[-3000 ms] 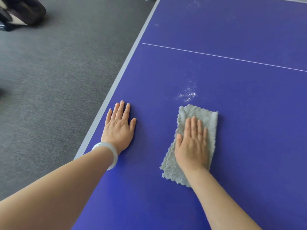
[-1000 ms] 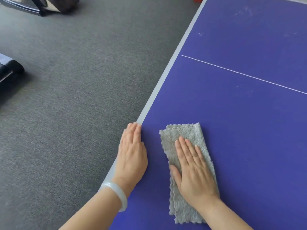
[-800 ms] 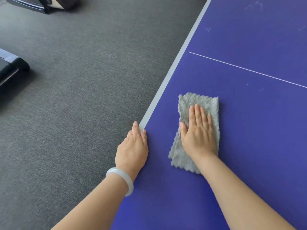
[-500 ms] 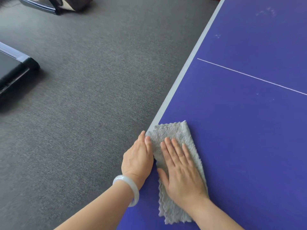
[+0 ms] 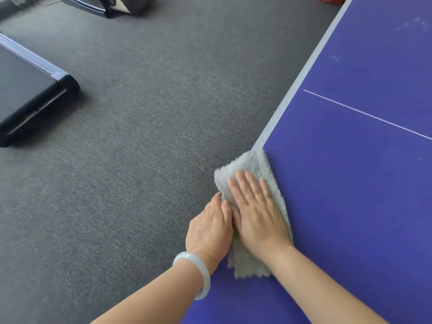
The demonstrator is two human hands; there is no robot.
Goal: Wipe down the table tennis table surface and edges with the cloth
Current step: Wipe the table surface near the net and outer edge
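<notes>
The grey fluffy cloth [image 5: 254, 164] lies folded over the left edge of the blue table tennis table [image 5: 350, 183], its far corner hanging past the pale edge strip [image 5: 301, 80]. My right hand [image 5: 257, 211] presses flat on the cloth with straight fingers. My left hand [image 5: 210, 228], with a white bangle on its wrist, sits at the table's edge right beside it, fingertips touching the cloth's left side. The cloth's near end shows below my right wrist.
Dark grey carpet [image 5: 140, 136] spreads to the left of the table. A black flat machine base [image 5: 30, 97] lies on the floor at the left. More equipment [image 5: 109, 5] stands at the top. Faint dusty marks [image 5: 411, 24] show on the far table surface.
My right hand has slid the cloth left from the table surface onto and over the edge strip. My left hand stays at the edge, now against the cloth. The view has shifted left.
</notes>
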